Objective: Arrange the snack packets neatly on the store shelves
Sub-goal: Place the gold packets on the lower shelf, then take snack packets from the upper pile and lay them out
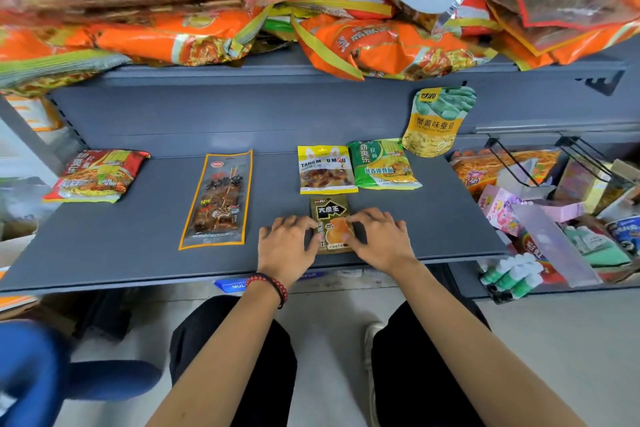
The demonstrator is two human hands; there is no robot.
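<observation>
Both hands flat on the grey shelf (138, 246), pinching one small brown packet (333, 218) between them: left hand (285, 246) at its left edge, right hand (381, 241) at its right, fingertips on the wrapper. Packet lying flat near the shelf's front edge. Just behind it, a yellow packet (326, 168) and a green noodle packet (382, 165) side by side. Further left, a long skewer packet (218, 199), then a red noodle packet (95, 175). Leaning on the back wall, a yellow-green bean pouch (438, 121). Overhead, a jumbled heap of orange packets (398, 48).

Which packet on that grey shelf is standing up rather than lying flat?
The yellow-and-green bean pouch at the back right. It leans upright against the back panel; the others lie flat.
</observation>
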